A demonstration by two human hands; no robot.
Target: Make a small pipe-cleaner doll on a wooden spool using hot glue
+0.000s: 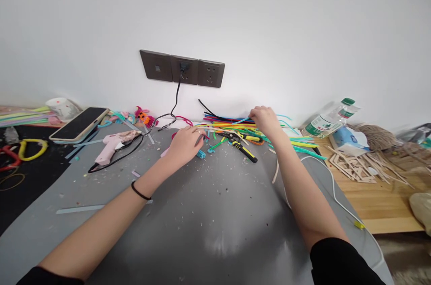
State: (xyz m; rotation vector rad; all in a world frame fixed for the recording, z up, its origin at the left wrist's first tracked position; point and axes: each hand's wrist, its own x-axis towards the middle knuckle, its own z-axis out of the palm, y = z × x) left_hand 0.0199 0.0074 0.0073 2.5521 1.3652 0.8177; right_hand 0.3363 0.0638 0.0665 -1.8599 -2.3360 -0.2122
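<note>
My right hand point(264, 120) reaches to the back of the grey mat and pinches a light-blue pipe cleaner point(240, 120) over a pile of coloured pipe cleaners point(218, 124). My left hand point(185, 145), palm down with curled fingers, is low over the mat to the left of the pile. Whatever is under those fingers is mostly hidden. A small blue fuzzy piece point(201, 154) shows right beside them. Between the hands lie cutting pliers point(243, 148) with yellow and black handles, among green pipe cleaner scraps point(218, 144).
A pink glue gun point(112, 145) lies left, its cord running to the wall socket point(184, 69). Beyond it are a phone point(81, 124) and a paper cup point(63, 107). Rightward stand a water bottle point(330, 119), a tissue pack point(349, 140), wooden sticks point(357, 166) and a white cable point(333, 181).
</note>
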